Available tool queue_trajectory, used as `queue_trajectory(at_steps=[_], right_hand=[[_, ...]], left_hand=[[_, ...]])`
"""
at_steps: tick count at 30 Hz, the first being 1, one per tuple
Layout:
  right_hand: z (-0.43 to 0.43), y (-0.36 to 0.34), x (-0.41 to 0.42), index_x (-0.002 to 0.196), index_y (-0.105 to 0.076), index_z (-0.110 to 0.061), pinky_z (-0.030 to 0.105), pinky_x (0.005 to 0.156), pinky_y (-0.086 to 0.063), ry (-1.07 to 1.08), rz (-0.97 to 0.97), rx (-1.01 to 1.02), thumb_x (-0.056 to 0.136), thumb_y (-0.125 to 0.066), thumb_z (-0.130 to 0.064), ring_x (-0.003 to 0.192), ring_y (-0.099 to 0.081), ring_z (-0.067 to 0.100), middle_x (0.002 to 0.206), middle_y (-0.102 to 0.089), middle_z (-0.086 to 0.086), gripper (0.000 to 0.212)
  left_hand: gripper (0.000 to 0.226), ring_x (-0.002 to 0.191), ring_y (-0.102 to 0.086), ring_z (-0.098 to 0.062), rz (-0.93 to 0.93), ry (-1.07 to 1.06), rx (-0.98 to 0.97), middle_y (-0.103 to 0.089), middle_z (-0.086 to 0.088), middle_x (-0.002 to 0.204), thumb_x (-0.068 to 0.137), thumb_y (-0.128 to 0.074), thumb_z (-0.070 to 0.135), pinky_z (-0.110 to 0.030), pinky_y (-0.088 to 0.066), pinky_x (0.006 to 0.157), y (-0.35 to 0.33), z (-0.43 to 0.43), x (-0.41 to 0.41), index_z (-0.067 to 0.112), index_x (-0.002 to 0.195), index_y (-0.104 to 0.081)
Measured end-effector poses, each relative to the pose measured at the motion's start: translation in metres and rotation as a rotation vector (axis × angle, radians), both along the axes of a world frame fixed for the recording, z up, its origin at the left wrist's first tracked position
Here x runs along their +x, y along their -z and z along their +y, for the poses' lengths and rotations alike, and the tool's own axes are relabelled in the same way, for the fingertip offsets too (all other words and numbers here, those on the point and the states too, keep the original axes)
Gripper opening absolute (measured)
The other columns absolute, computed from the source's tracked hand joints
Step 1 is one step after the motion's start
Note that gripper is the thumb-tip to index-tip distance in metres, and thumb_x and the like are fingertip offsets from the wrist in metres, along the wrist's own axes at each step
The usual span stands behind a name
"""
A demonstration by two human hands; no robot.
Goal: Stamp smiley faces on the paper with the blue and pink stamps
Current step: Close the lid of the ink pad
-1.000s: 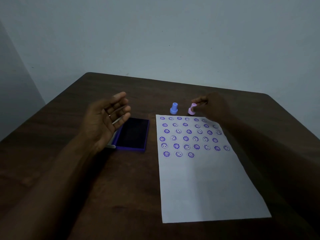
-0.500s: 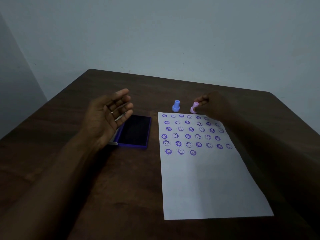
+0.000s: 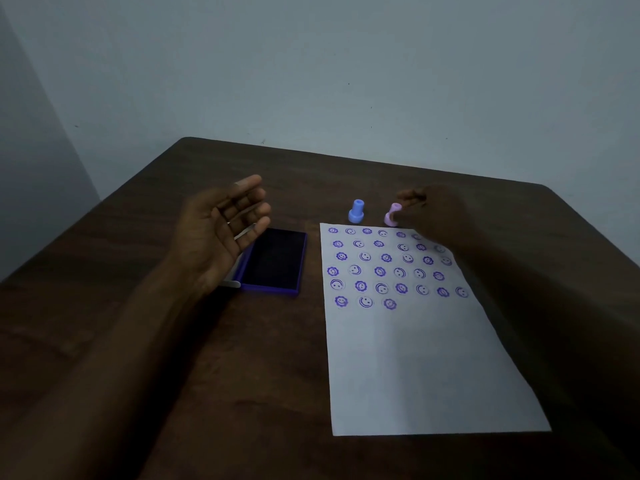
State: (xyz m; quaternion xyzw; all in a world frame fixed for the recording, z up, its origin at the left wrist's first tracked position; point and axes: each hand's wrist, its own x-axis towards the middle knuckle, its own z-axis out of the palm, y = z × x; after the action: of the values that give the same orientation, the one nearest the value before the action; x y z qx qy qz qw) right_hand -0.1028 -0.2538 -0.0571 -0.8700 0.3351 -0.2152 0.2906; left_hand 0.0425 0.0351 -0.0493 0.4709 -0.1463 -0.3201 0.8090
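Note:
A white paper (image 3: 422,368) lies on the dark wooden table (image 3: 242,393), its upper part covered with several rows of purple smiley stamps. Just beyond the paper's top edge stands the blue stamp (image 3: 356,211), upright and untouched. To its right is the pink stamp (image 3: 392,215), slightly tilted, with the fingertips of my right hand (image 3: 433,216) pinching its top. My left hand (image 3: 221,233) hovers open, palm turned inward, above the left side of the open purple ink pad (image 3: 275,260).
The ink pad's lid lies open to its left, mostly hidden under my left hand. A plain grey wall rises behind the table's far edge. My right forearm crosses the paper's upper right corner.
Both hands stay nearly where they were. The right fingers remain on the pink stamp, which now leans slightly. The view has shifted a little.

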Motion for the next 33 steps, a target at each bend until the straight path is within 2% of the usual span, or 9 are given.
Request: queue_trajectory(at_steps=[3,7,11,13,18,21,23,28,33], right_hand=[[0.008,-0.007,0.0,0.112,-0.073,-0.024,0.024,0.088,-0.05,0.04,-0.054,-0.025,0.064,-0.082,-0.029,0.099,-0.067,0.009,0.107,-0.073,-0.005,0.049],[0.045,-0.018,0.001,0.126,-0.063,-0.033,0.013,0.073,-0.041,-0.077,-0.073,-0.14,0.075,-0.078,-0.043,0.088,-0.063,-0.002,0.098,-0.072,-0.002,0.055],[0.092,-0.024,0.01,0.149,-0.033,-0.039,0.032,0.102,-0.035,-0.343,0.181,-0.137,0.066,-0.075,-0.065,0.131,-0.049,0.016,0.15,-0.046,-0.006,0.096],[0.11,-0.023,0.015,0.152,-0.018,-0.044,0.038,0.115,-0.014,-0.393,0.332,-0.183,0.058,-0.069,-0.079,0.141,-0.038,0.017,0.157,-0.037,-0.009,0.112],[0.137,-0.016,0.025,0.156,-0.01,-0.032,0.034,0.116,-0.024,-0.529,0.427,-0.197,0.06,-0.076,-0.071,0.148,-0.025,0.019,0.163,-0.024,-0.004,0.123],[0.141,-0.014,0.029,0.156,-0.009,-0.029,0.036,0.117,-0.024,-0.552,0.48,-0.193,0.062,-0.075,-0.071,0.148,-0.026,0.02,0.163,-0.023,-0.003,0.122],[0.141,-0.012,0.031,0.156,-0.01,-0.027,0.041,0.12,-0.024,-0.543,0.493,-0.22,0.061,-0.073,-0.073,0.147,-0.029,0.022,0.162,-0.027,-0.001,0.123],[0.143,-0.016,0.03,0.157,-0.01,-0.025,0.048,0.123,-0.013,-0.511,0.515,-0.243,0.064,-0.07,-0.073,0.149,-0.023,0.022,0.162,-0.026,-0.001,0.121],[0.144,-0.019,0.027,0.156,-0.008,-0.027,0.048,0.123,-0.009,-0.503,0.537,-0.24,0.065,-0.07,-0.073,0.151,-0.018,0.023,0.164,-0.02,-0.002,0.119]], left_hand=[[0.025,0.084,-0.069,-0.009,-0.046,-0.008,0.019,-0.073,0.004,0.093,0.093,-0.056,0.025,-0.022,-0.057,0.069,0.0,0.001,0.002,0.018,0.112,-0.07],[0.023,0.094,-0.067,-0.011,-0.294,-0.084,0.281,-0.068,0.002,0.107,0.094,-0.056,0.027,-0.024,-0.055,0.071,-0.001,0.003,0.011,0.022,0.114,-0.066],[0.017,0.1,-0.062,-0.01,-0.411,-0.166,0.458,-0.066,0.001,0.115,0.094,-0.059,0.024,-0.028,-0.051,0.08,-0.002,0.013,0.023,0.024,0.11,-0.065],[0.02,0.103,-0.056,-0.008,-0.485,-0.205,0.554,-0.063,0.003,0.118,0.091,-0.063,0.026,-0.034,-0.047,0.095,-0.001,0.019,0.025,0.026,0.111,-0.065],[0.067,0.126,-0.045,-0.02,-0.558,-0.161,0.861,-0.051,0.003,0.133,0.085,-0.054,0.066,-0.041,-0.032,0.105,-0.006,0.024,0.024,0.025,0.137,-0.052],[0.109,0.136,-0.042,-0.027,-0.514,-0.111,0.858,-0.046,-0.003,0.151,0.059,-0.033,0.098,-0.053,-0.028,0.114,-0.011,0.027,0.032,0.027,0.14,-0.052],[0.117,0.127,-0.049,-0.025,-0.439,-0.105,0.807,-0.049,-0.007,0.149,0.049,-0.033,0.102,-0.048,-0.034,0.11,-0.005,0.028,0.043,0.025,0.134,-0.056],[0.083,0.113,-0.052,-0.026,-0.298,-0.115,0.741,-0.048,-0.012,0.148,0.086,-0.034,0.077,-0.038,-0.038,0.09,-0.003,0.022,0.048,0.015,0.138,-0.052],[0.074,0.118,-0.058,-0.029,-0.313,-0.127,0.746,-0.051,-0.011,0.145,0.089,-0.047,0.065,-0.036,-0.048,0.09,-0.005,0.028,0.048,0.015,0.144,-0.045]])
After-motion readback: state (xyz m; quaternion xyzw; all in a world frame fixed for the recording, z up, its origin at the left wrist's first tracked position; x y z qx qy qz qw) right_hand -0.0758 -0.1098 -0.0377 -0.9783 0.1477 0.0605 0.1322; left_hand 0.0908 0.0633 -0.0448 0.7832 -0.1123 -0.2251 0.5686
